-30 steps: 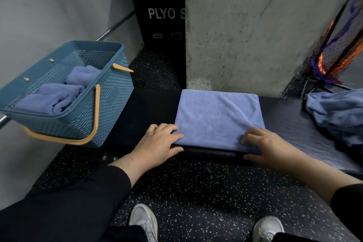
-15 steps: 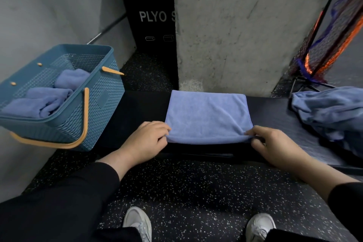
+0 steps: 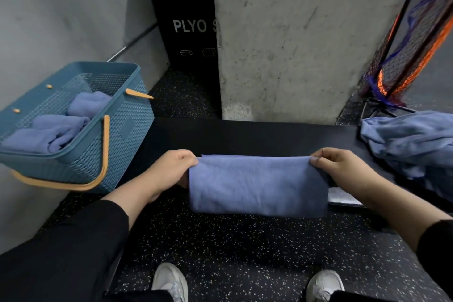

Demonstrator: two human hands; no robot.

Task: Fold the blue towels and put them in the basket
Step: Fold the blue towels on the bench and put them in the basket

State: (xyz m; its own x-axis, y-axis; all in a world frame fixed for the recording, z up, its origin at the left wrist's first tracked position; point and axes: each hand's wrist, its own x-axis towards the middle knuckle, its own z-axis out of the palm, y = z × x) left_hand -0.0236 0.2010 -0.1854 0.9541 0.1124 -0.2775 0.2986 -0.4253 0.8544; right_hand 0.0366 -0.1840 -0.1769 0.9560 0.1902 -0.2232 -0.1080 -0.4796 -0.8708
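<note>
A folded blue towel (image 3: 257,185) hangs from my two hands in front of the black bench (image 3: 245,135), its lower edge below the bench's front edge. My left hand (image 3: 169,170) pinches the towel's upper left corner. Its upper right corner is pinched by my right hand (image 3: 343,169). The teal basket (image 3: 122,135) with orange handles stands at the left end of the bench and holds folded blue towels (image 3: 49,133). A heap of unfolded blue towels (image 3: 411,140) lies at the right end of the bench.
A concrete pillar (image 3: 294,39) rises right behind the bench. A black plyo box (image 3: 186,29) stands behind it to the left, a grey wall (image 3: 61,19) runs along the left. An orange and blue net (image 3: 404,56) leans at the right. My shoes (image 3: 170,282) are on speckled floor.
The towel lay flat on the bench with my hands at its near corners. Both hands have gripped it and lifted it off the bench toward me, so it now hangs between them.
</note>
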